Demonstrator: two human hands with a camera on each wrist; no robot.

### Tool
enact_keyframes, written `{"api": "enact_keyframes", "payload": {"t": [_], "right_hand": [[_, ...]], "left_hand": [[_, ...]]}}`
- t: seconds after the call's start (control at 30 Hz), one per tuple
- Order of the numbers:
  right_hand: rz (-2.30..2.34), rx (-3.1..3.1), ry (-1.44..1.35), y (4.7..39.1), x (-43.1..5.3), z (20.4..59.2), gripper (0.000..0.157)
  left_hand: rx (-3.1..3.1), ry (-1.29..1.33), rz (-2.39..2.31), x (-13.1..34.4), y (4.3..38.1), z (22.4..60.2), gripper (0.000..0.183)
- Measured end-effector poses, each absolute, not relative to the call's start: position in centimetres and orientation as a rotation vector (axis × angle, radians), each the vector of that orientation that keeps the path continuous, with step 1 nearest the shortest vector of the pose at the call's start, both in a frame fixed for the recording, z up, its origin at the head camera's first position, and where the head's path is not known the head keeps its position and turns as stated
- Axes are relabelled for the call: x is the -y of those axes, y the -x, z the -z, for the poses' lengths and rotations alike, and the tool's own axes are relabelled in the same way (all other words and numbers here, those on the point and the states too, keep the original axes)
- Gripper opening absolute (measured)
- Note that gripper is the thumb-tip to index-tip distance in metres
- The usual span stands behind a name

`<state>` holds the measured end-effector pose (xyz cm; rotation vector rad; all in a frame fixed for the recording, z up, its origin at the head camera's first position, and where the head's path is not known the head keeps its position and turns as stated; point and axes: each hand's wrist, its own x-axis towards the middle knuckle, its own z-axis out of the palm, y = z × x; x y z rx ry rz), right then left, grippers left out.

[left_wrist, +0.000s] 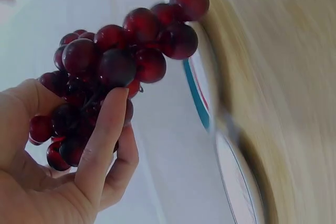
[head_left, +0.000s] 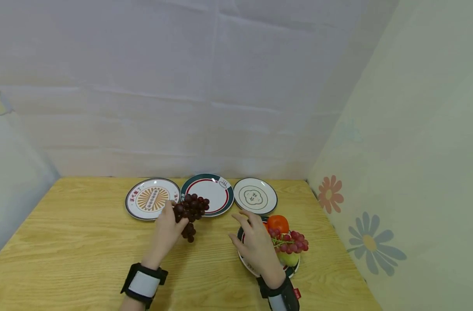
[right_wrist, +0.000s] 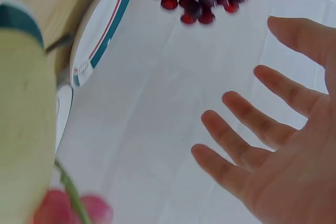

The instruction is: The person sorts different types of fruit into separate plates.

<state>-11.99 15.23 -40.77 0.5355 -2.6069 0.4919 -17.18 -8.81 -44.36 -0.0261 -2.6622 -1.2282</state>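
My left hand (head_left: 167,233) grips a bunch of dark red grapes (head_left: 190,208), with thumb and fingers curled round its middle in the left wrist view. In the head view the bunch overlaps the near edge of the middle plate (head_left: 207,193), which has a green rim. My right hand (head_left: 256,245) holds nothing; its fingers are spread in the right wrist view. In the head view it overlaps the left side of a fruit-filled plate (head_left: 245,264). On that plate are an orange-red round fruit (head_left: 278,223), a pinkish-red grape bunch (head_left: 291,242) and a yellow-green fruit (head_left: 289,258).
To the left of the middle plate lies a plate with an orange sunburst (head_left: 137,207). A smaller white plate (head_left: 269,196) with a line drawing sits at its right. White cloth (head_left: 162,108) rises behind the wooden table (head_left: 84,242), and a flower-patterned wall (head_left: 411,194) stands on the right.
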Motion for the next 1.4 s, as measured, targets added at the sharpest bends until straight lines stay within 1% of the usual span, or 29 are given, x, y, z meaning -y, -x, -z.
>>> {"api": "enact_keyframes", "payload": {"t": [0.27,0.4,0.53,0.73,0.83,0.93,1.03,1.2,1.3,1.4], "right_hand": [[-0.41,2.564,-0.301,10.7,-19.6,40.6,0.044],[-0.431,2.519,-0.222,10.0,-21.7,40.7,0.044],[-0.442,2.514,-0.147,9.6,-23.2,40.8,0.044],[-0.475,2.608,0.09,9.6,-25.2,41.3,0.043],[-0.504,2.689,0.193,9.7,-26.1,41.9,0.045],[-0.544,2.785,0.24,10.0,-26.6,42.4,0.049],[-0.583,2.885,0.242,10.1,-26.9,42.5,0.055],[-0.607,2.99,0.136,9.5,-27.3,42.3,0.07],[-0.629,3.02,0.089,9.1,-27.4,42.2,0.072],[-0.657,3.01,0.099,9.1,-27.6,42.1,0.067]], "left_hand": [[2.569,-0.164,1.173,15.1,22.1,44.7,0.051],[2.566,-0.248,1.207,17.7,24.2,46.0,0.051],[2.61,-0.299,1.178,19.4,25.3,47.8,0.05],[2.679,-0.298,1.072,20.4,25.2,48.7,0.054],[2.74,-0.313,1.044,20.5,25.2,48.7,0.059],[2.775,-0.324,1.023,20.6,25.1,48.8,0.063],[2.787,-0.331,0.988,20.6,24.8,48.8,0.065],[2.778,-0.292,0.899,20.3,23.9,48.7,0.062],[2.732,-0.218,0.79,19.8,23.2,48.3,0.059],[2.654,-0.099,0.711,18.4,22.4,47.8,0.055]]}}
